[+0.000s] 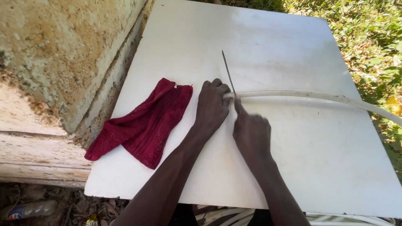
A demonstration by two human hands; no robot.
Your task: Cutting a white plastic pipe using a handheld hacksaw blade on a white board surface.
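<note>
White worktop (293, 167) — a flat board, outdoors, carries everything. Both forearms come in from the near edge and meet at mid-board. The left hand (211, 106) lies palm down, fingers curled over the left end of a long white pipe (310, 96), pinning it to the board. The right hand (250, 132) sits just right of it, nearly touching, closed around a thin saw blade (228, 71); the hand is a bit blurred. The blade sticks out toward the far side, crossing the pipe just right of the left hand's fingertips. The pipe runs from the hands to the right, curving slightly, and goes off the right edge of the worktop. Dark red cloth (144, 125) lies crumpled left of the left hand, near but apart — neither hand touches it. Rough stone wall (63, 54) far left, grass (368, 37) far right.
</note>
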